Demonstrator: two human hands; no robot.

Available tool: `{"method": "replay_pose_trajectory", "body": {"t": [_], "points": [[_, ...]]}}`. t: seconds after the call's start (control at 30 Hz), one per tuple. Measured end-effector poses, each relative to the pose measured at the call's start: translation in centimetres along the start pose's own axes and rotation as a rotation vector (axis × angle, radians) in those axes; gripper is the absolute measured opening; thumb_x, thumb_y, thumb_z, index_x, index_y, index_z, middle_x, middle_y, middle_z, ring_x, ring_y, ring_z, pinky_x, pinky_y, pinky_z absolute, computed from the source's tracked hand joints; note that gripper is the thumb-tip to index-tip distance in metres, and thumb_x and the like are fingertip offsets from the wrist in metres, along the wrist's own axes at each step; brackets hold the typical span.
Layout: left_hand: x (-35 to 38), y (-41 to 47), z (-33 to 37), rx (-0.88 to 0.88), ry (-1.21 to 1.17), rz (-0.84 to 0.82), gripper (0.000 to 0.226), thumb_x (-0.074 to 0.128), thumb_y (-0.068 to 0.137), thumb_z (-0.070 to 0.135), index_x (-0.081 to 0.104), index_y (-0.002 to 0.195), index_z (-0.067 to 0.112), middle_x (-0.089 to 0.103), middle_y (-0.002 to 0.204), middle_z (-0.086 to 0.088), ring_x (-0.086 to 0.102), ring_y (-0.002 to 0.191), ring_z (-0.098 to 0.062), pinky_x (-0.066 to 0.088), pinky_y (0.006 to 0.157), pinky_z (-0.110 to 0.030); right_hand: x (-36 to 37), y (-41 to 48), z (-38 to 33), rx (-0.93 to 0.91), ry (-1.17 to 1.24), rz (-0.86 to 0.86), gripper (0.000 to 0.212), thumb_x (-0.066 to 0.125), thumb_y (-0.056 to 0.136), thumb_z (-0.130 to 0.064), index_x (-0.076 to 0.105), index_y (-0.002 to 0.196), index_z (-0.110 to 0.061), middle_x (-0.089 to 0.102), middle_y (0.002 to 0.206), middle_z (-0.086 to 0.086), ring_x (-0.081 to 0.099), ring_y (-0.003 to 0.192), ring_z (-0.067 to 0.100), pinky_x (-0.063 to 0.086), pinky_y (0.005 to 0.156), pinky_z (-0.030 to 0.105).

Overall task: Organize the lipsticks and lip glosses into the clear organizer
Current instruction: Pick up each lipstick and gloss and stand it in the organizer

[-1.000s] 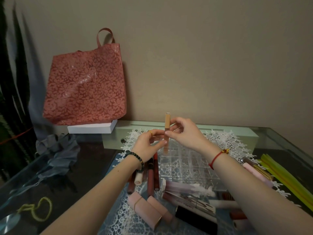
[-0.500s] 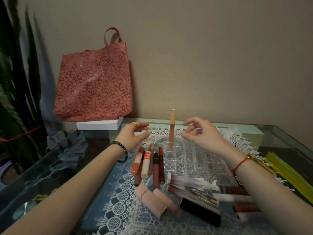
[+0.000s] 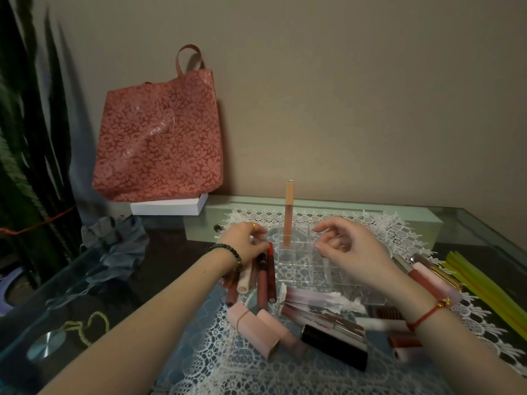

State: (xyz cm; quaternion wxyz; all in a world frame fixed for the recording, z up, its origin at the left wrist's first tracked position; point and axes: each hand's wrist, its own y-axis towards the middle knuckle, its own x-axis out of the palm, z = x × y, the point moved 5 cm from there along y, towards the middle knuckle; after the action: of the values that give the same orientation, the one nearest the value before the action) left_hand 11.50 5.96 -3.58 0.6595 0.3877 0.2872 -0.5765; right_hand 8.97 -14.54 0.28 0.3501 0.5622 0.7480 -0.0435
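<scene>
A peach lip gloss [image 3: 288,212] stands upright in a back-left cell of the clear organizer [image 3: 302,269], with neither hand touching it. My left hand [image 3: 245,243] is down on a row of lip glosses [image 3: 262,283] lying left of the organizer, fingertips pinched at the top of a red tube [image 3: 271,269]. My right hand [image 3: 350,249] hovers over the organizer, fingers apart and holding nothing. Pink lipsticks [image 3: 251,326], a black lipstick [image 3: 333,346] and several more tubes lie in front. More glosses [image 3: 427,280] lie to the right.
Everything rests on a white lace mat [image 3: 228,366] over a glass table. A red floral bag [image 3: 159,138] leans on the wall above a white box [image 3: 168,208]. Yellow straws [image 3: 484,286] lie far right, a grey cloth [image 3: 114,246] and a plant [image 3: 25,138] left.
Both hands let go of the peach lip gloss, now standing in the organizer. My left hand dropped to the tubes on the left; my right hand drew back.
</scene>
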Motion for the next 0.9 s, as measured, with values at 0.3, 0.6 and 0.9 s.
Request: {"method": "replay_pose_trajectory", "body": {"t": [0.3, 0.6, 0.9], "points": [[2.6, 2.2, 0.3, -0.068, 0.304, -0.14, 0.022, 0.052, 0.085, 0.041, 0.06, 0.103, 0.032, 0.064, 0.104, 0.008, 0.057, 0.099, -0.015, 0.04, 0.091, -0.032, -1.3, -1.0, 1.9, 0.026, 0.123, 0.08, 0.02, 0.061, 0.082, -0.007, 0.06, 0.094, -0.023, 0.064, 0.083, 0.0, 0.064, 0.072, 0.013, 0.053, 0.062, 0.017], [2.6, 2.3, 0.1, -0.071, 0.306, -0.176, 0.025, 0.056, 0.081, 0.042, 0.044, 0.062, 0.032, 0.045, 0.067, 0.019, 0.046, 0.08, -0.011, 0.017, 0.108, -0.051, -1.1, -1.1, 2.0, 0.021, 0.181, 0.085, 0.019, 0.059, 0.083, -0.006, 0.06, 0.094, -0.022, 0.066, 0.077, 0.001, 0.064, 0.066, 0.009, 0.054, 0.063, 0.02], [1.3, 1.9, 0.7, -0.107, -0.014, -0.021, 0.018, 0.069, 0.073, 0.035, 0.053, 0.064, 0.033, 0.054, 0.069, 0.017, 0.054, 0.074, -0.005, 0.033, 0.102, -0.047, -1.7, -1.2, 1.7, 0.002, 0.15, 0.094, 0.018, 0.06, 0.084, -0.008, 0.061, 0.093, -0.024, 0.066, 0.077, -0.001, 0.065, 0.065, 0.007, 0.055, 0.063, 0.022]]}}
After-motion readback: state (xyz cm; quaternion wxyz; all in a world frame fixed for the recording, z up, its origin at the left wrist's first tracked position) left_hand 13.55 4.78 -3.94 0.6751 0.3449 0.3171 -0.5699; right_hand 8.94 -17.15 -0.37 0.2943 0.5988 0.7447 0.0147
